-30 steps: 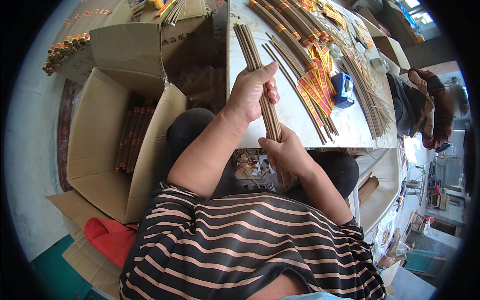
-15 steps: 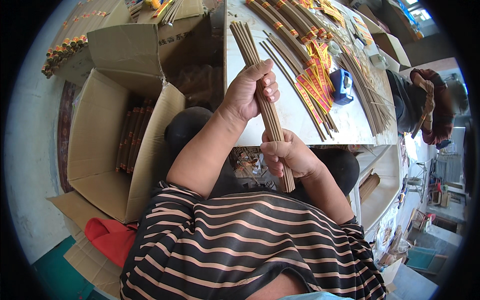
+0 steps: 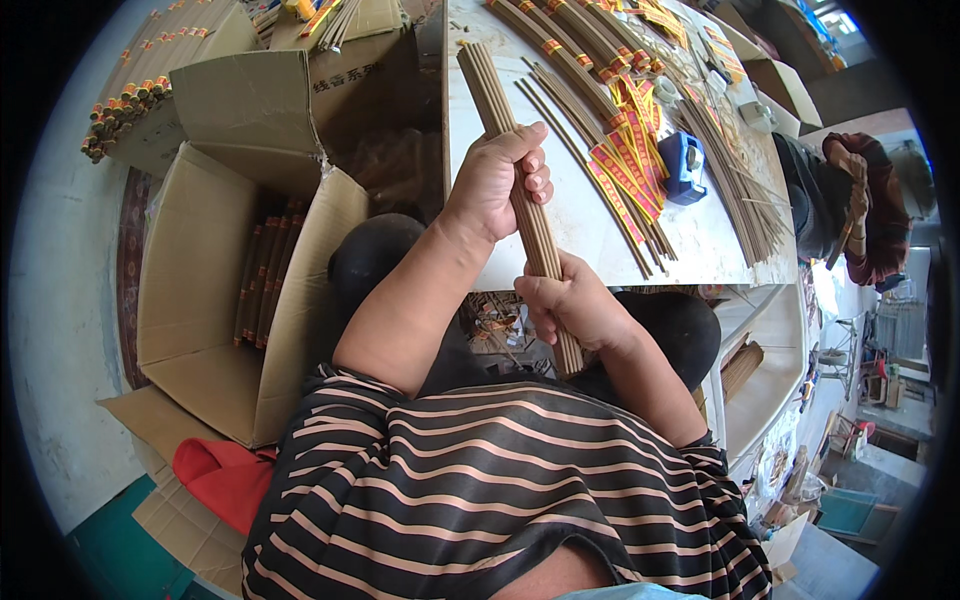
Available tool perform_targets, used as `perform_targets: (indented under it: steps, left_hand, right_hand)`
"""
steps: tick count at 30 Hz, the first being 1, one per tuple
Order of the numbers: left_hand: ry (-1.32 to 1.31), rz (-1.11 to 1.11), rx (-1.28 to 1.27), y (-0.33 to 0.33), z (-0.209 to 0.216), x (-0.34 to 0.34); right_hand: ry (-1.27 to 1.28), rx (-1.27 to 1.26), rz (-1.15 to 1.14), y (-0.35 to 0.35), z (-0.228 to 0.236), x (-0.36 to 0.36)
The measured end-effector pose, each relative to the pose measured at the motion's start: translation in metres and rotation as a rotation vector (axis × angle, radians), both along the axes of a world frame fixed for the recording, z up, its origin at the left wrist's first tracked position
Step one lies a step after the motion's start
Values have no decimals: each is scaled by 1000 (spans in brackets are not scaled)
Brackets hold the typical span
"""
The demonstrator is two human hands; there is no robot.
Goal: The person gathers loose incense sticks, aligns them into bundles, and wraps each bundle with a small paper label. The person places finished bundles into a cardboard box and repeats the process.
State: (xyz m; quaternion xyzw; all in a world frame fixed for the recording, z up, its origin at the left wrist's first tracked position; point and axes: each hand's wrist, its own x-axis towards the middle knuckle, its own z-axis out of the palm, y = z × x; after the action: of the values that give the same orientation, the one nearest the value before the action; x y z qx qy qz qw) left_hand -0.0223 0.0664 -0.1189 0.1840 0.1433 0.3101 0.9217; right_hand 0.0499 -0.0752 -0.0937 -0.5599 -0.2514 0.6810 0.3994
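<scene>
A bundle of brown incense sticks slants across my lap, its upper end over the table edge. My left hand is wrapped round its upper part, thumb laid across the sticks. Lower down, my right hand grips the same bundle near its bottom end. To the right of the bundle, loose incense sticks lie on the white table. Red and yellow paper labels are fanned over them, beside a blue tape dispenser.
An open cardboard box on my left holds several labelled bundles. More wrapped bundles lie at the table's far side, and others are stacked at far left. Another person is at the right. A red cloth lies near the box.
The sticks in the bundle look more evenly packed, and the bundle's lower end sits slightly higher. Both hands keep nearly the same places on it.
</scene>
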Motion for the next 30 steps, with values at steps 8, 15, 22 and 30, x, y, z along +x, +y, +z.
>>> perform_targets:
  steps: [8, 15, 22, 30]
  left_hand:
    - [7, 62, 77, 0, 2, 0]
    - [162, 105, 56, -21, 0, 9]
    - [-69, -32, 67, -13, 1, 2]
    - [-13, 63, -4, 12, -1, -1]
  right_hand:
    - [-429, 21, 32, 4, -4, -2]
    - [-1068, 146, 23, 10, -28, 3]
    - [-271, 20, 51, 12, 7, 8]
    - [-94, -81, 131, -10, 9, 24]
